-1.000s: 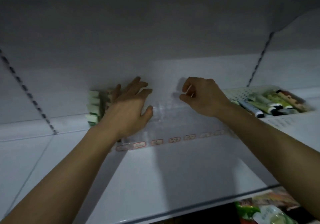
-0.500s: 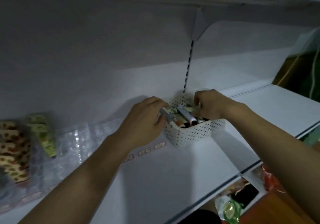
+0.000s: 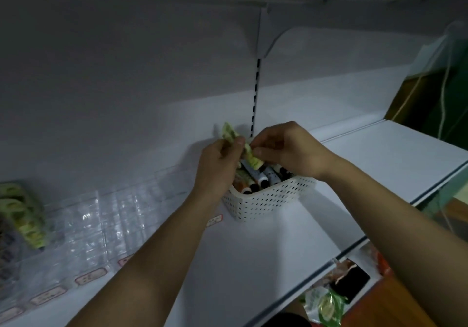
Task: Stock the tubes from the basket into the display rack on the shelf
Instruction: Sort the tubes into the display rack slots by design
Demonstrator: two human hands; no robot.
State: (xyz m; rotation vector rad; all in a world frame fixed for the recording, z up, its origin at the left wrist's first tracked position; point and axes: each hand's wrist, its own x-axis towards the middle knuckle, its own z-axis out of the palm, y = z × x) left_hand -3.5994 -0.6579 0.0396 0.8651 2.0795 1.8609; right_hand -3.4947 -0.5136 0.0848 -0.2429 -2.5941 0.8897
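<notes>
A white perforated basket stands on the white shelf and holds several tubes with dark caps. Above it, my left hand and my right hand both grip a green patterned tube that is raised out of the basket and tilted up to the left. A clear plastic display rack runs along the shelf to the left, with green patterned tubes in its far-left slots.
Small price labels line the rack's front. A slotted upright and a bracket rise behind the basket. Packaged goods lie on the shelf below at bottom right. A cord hangs at the far right.
My view swung right from the rack to the basket. Both hands left the rack, reached into the basket and lifted a green tube out.
</notes>
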